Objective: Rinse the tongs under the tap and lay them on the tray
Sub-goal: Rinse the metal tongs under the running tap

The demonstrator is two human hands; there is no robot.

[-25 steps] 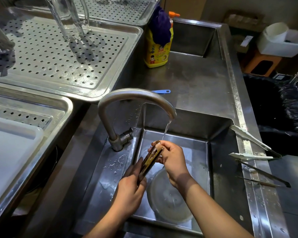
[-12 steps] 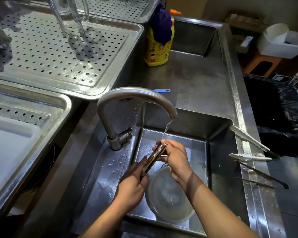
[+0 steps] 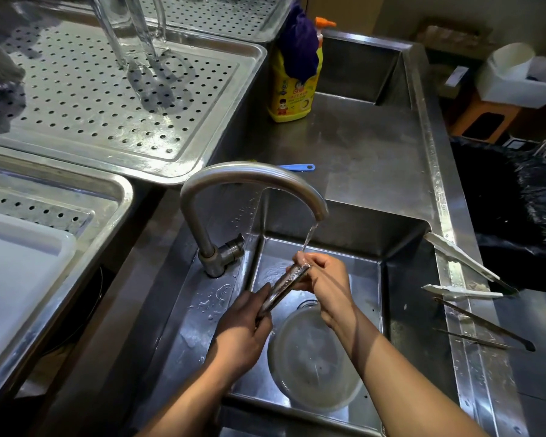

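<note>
The perforated tray (image 3: 85,99) at far left awaits the tongs, so laying them down is left. Over the sink (image 3: 401,294), under the running tap (image 3: 249,176), the left hand (image 3: 240,335) curls its fingers round the near end of the tongs (image 3: 284,285). The right hand (image 3: 325,279) pinches the far end in the stream, so the rinse seems under way.

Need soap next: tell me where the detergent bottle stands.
Head view, upper centre: the yellow detergent bottle stands on the steel counter beyond the tap, right of the perforated tray.
</note>
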